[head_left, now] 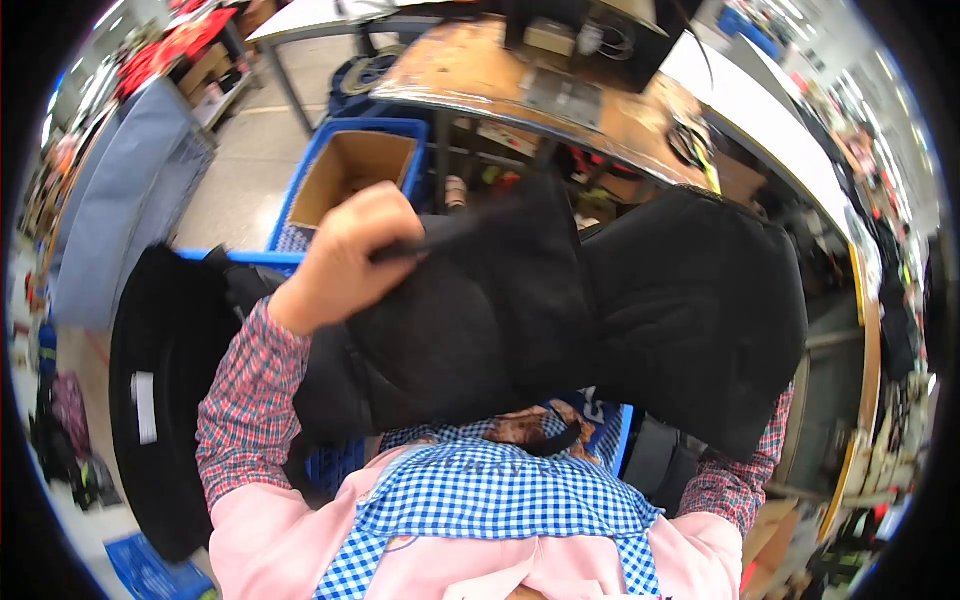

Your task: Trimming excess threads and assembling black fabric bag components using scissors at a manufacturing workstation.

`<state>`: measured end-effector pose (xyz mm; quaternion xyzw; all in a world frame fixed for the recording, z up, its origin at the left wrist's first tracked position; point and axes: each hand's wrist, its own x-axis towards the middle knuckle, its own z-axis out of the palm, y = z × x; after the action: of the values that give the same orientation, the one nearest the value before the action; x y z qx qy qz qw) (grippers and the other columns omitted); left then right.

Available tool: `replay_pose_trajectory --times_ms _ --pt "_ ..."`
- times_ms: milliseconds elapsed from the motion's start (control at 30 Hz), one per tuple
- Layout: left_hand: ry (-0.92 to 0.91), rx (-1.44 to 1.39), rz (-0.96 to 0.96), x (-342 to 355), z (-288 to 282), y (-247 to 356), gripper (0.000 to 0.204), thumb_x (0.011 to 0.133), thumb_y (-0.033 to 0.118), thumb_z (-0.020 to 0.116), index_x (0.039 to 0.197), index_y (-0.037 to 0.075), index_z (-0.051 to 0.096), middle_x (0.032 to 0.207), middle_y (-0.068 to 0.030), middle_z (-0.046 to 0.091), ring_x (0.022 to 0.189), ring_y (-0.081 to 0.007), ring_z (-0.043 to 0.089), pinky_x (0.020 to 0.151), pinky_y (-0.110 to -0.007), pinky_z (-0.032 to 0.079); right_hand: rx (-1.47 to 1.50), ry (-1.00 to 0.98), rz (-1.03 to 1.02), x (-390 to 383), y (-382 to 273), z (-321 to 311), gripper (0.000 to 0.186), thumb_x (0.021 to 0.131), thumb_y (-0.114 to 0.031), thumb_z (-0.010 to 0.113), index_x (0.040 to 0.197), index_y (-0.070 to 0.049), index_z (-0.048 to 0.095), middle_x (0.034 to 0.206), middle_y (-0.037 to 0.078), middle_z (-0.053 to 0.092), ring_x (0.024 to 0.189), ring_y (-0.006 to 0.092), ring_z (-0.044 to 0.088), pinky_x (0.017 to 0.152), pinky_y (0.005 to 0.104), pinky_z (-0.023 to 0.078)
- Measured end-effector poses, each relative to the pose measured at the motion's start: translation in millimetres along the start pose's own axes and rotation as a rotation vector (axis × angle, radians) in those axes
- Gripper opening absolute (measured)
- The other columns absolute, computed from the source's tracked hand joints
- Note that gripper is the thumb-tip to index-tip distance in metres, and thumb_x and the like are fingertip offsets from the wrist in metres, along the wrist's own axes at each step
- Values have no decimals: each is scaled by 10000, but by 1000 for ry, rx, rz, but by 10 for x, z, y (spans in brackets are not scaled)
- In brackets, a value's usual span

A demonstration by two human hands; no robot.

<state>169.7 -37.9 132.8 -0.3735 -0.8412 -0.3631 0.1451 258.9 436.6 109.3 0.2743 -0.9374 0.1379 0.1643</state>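
My left hand (355,255) is closed on the edge of a black padded fabric piece (470,320), raised in front of my chest. Motion smears the part near my fingers. To the right, a rounded black padded section (700,310) stands up, and I cannot tell whether it is joined to the first. Behind it my right hand is hidden; only the checked right sleeve (740,480) shows. At my left side hangs a large curved black fabric piece (165,460) with a white label (146,408).
Below the fabric is a blue plastic crate (625,440). Ahead, another blue crate (425,150) holds an open cardboard box (320,185). A wooden-topped table (450,70) stands beyond, with black equipment on it. Grey-blue panels (130,200) stand at the left.
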Motion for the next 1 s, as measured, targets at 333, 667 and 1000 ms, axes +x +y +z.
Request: replay_pose_trajectory --times_ms 333,667,1000 --pt "-769 -160 211 -145 1383 378 288 850 454 709 801 170 703 800 -9 557 812 -195 577 773 -368 384 -170 -16 309 -226 459 -300 212 930 -79 625 1126 -6 658 1153 142 673 1100 277 639 937 349 490" --pt "-720 -184 109 -332 1665 322 175 854 311 726 803 145 707 777 3 551 794 -179 563 739 -334 365 162 -102 134 1145 37 -223 262 908 -205 671 1096 -23 684 1005 160 706 907 334 680 802 376 533" --pt "-673 -530 -93 -201 1303 258 148 874 210 720 876 69 677 900 -72 636 929 -253 621 869 -391 478 317 -470 -303 1646 -529 2009 565 868 -558 632 936 3 645 840 173 674 857 376 661 767 458 516"
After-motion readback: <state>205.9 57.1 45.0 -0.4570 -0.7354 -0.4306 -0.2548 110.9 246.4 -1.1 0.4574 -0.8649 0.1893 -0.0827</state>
